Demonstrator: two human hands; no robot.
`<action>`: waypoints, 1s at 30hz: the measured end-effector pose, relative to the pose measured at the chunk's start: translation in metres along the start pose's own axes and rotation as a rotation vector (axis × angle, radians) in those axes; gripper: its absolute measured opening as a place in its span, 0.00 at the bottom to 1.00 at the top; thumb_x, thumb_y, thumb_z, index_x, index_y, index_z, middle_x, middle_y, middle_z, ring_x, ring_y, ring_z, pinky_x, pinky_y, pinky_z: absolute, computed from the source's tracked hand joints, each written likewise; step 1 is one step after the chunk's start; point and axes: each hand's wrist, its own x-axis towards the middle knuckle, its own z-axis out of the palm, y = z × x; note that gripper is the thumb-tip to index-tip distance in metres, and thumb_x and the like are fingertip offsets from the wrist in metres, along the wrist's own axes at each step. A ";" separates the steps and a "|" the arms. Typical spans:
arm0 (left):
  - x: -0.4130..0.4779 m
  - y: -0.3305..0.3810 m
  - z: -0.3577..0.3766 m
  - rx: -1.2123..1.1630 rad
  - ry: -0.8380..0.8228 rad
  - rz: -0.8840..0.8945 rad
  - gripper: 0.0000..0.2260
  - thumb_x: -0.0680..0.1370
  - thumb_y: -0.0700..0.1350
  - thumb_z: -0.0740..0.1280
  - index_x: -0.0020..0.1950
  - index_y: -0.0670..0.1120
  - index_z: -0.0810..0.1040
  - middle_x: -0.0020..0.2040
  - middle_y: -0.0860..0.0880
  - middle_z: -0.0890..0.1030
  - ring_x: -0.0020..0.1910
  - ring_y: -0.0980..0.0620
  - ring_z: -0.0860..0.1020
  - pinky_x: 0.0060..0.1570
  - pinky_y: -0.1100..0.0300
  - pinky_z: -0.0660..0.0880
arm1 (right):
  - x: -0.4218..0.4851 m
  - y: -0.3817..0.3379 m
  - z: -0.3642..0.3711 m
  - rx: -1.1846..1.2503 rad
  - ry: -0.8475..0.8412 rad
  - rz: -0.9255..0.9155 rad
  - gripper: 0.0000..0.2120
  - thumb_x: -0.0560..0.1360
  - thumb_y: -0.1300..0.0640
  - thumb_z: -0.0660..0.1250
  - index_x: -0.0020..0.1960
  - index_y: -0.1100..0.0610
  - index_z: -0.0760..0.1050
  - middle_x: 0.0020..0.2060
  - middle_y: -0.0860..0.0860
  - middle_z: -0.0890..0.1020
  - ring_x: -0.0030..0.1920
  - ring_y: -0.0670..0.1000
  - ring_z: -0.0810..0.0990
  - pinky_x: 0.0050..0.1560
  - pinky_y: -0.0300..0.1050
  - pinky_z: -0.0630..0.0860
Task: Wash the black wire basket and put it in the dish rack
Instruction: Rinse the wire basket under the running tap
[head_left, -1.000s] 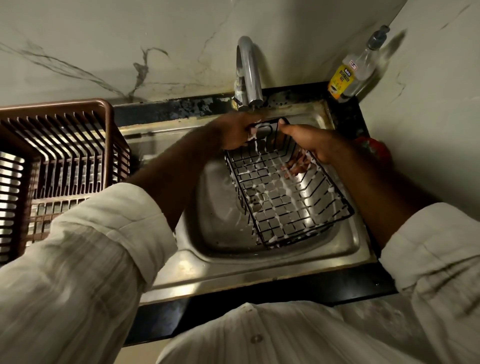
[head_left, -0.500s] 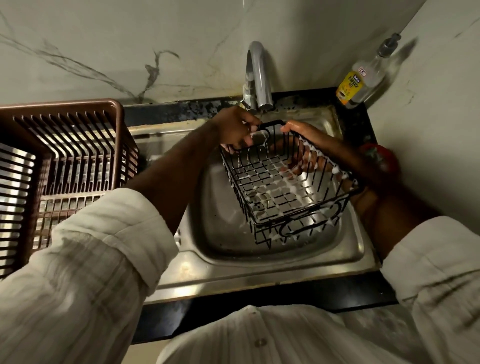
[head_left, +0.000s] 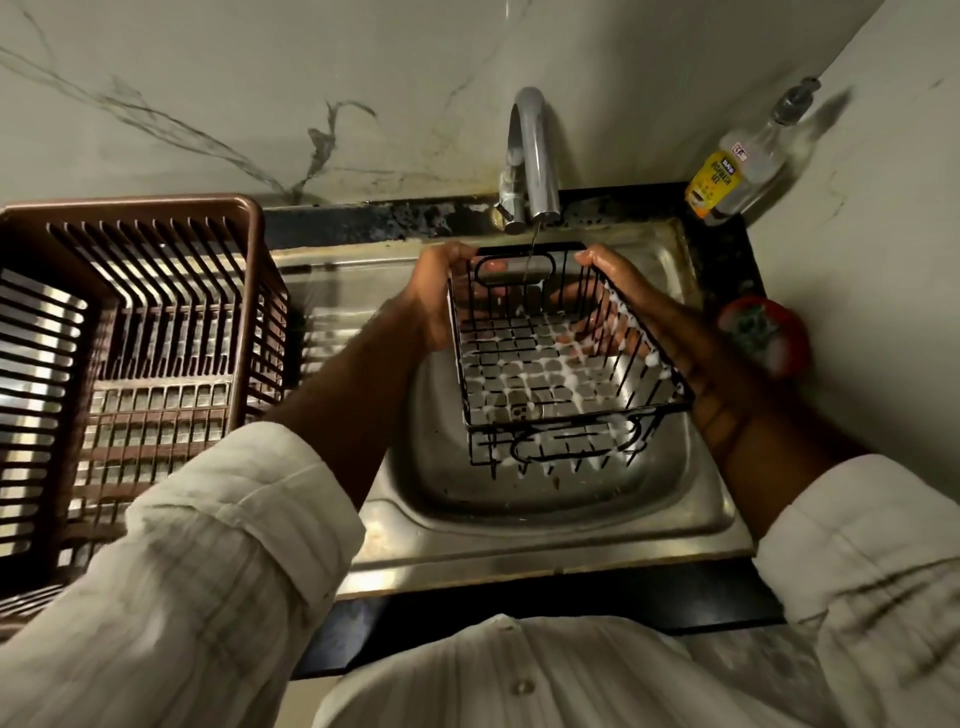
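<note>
The black wire basket (head_left: 550, 364) hangs over the steel sink (head_left: 519, 525), its wires streaked with white soap foam. A thin stream of water runs from the chrome tap (head_left: 535, 156) onto the basket's far end by the handle slot. My left hand (head_left: 436, 296) grips the basket's far left corner. Gripping the right rim, my right hand (head_left: 618, 296) has its fingers curled under the basket's side. The brown plastic dish rack (head_left: 130, 332) stands on the counter at the left, with nothing visible inside it.
A dish soap pump bottle (head_left: 748, 166) with a yellow label stands in the back right corner. A red round container (head_left: 763, 332) sits on the black counter right of the sink. Marble walls close in behind and on the right.
The basket has been lifted and levelled out from its tilt in the sink. My left hand went from the tap to the basket's corner, and water now runs onto it.
</note>
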 end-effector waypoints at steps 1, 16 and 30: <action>0.000 -0.002 -0.003 0.013 -0.005 -0.028 0.17 0.80 0.49 0.55 0.51 0.43 0.82 0.54 0.38 0.83 0.53 0.40 0.80 0.60 0.45 0.75 | -0.003 -0.001 0.000 -0.030 -0.014 0.027 0.31 0.76 0.36 0.61 0.57 0.63 0.81 0.48 0.59 0.83 0.41 0.59 0.84 0.54 0.57 0.79; 0.010 0.004 -0.024 0.036 -0.001 0.003 0.24 0.77 0.48 0.52 0.64 0.40 0.80 0.58 0.36 0.83 0.61 0.35 0.80 0.66 0.39 0.71 | 0.009 -0.036 0.013 0.020 -0.229 -0.120 0.17 0.75 0.62 0.61 0.61 0.62 0.81 0.57 0.61 0.83 0.54 0.56 0.83 0.44 0.46 0.80; 0.006 0.009 -0.029 0.157 0.041 0.042 0.27 0.73 0.45 0.56 0.71 0.36 0.72 0.56 0.36 0.84 0.58 0.35 0.81 0.64 0.36 0.73 | -0.004 -0.068 0.033 -0.951 -0.056 -0.272 0.11 0.75 0.66 0.71 0.52 0.52 0.81 0.51 0.52 0.85 0.52 0.51 0.83 0.56 0.52 0.81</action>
